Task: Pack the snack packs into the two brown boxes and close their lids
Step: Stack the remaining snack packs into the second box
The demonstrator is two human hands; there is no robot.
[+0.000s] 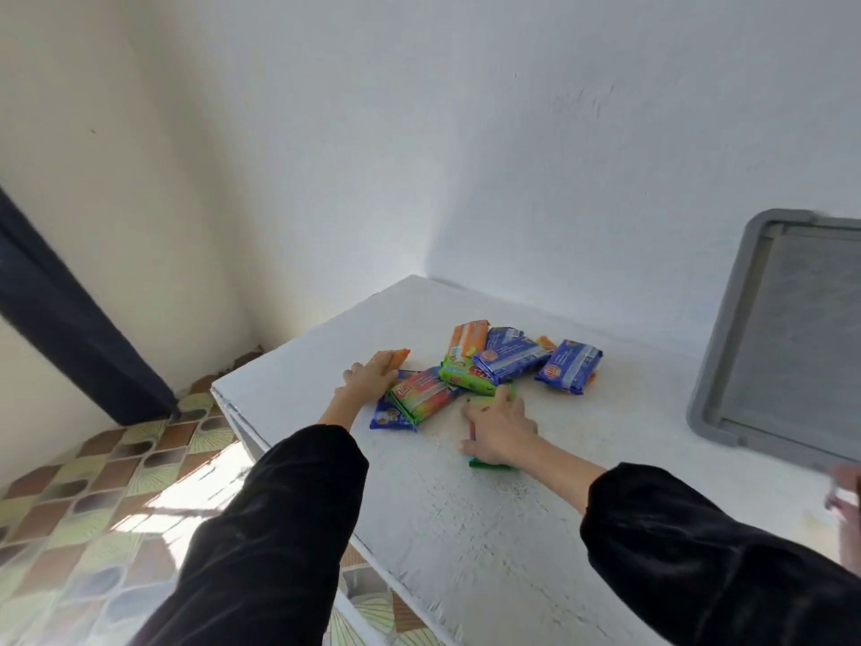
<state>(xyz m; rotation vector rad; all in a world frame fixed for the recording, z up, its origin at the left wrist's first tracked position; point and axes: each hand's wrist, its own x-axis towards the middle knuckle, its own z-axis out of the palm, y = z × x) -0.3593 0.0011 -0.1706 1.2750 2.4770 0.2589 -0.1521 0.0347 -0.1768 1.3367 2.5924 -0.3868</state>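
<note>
White plaster counter [466,529] under both my hands, and the packs [505,361] lie in a loose heap near its far left corner. My left hand [372,369] grips an orange pack [401,355] at the heap's left side, close to the counter's left edge; only the pack's tip shows past my fingers. My right hand [498,433] is clamped down over a green pack [491,463] at the heap's near side, fingers bent over its far end, thumb by its near end.

The wrappers look slick and soft, so I judge it best to hold each pack across its width, firmly but without crushing, and lift straight up so the overlapping packs are not dragged toward the edge. The rest of the heap lies just beyond my fingertips, between my two hands and further right. No brown box is in view, so I must find them before carrying. A grey tray [717,366] stands at the right edge.
</note>
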